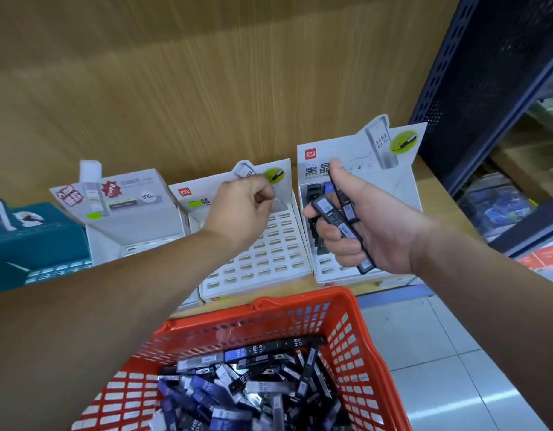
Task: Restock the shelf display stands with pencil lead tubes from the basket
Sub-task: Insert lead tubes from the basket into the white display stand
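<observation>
Wooden shelf [430, 194]: carrying white display stands side by side.
Red basket [346, 331], below the shelf edge: heaped with loose pencil lead tubes [237, 384].
Middle stand [269, 253]: slots mostly bare.
Right stand [356, 157]: some dark tubes in the rear rows.
Left hand [244, 206]: fingers curled at the middle stand's back row; anything gripped not discernible.
Right hand [380, 225]: clasping a bundle of tubes [334, 213], held over the right stand's slots.

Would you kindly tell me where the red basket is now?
The red basket sits bottom centre of the head view, in front of the middle display stand.
</observation>
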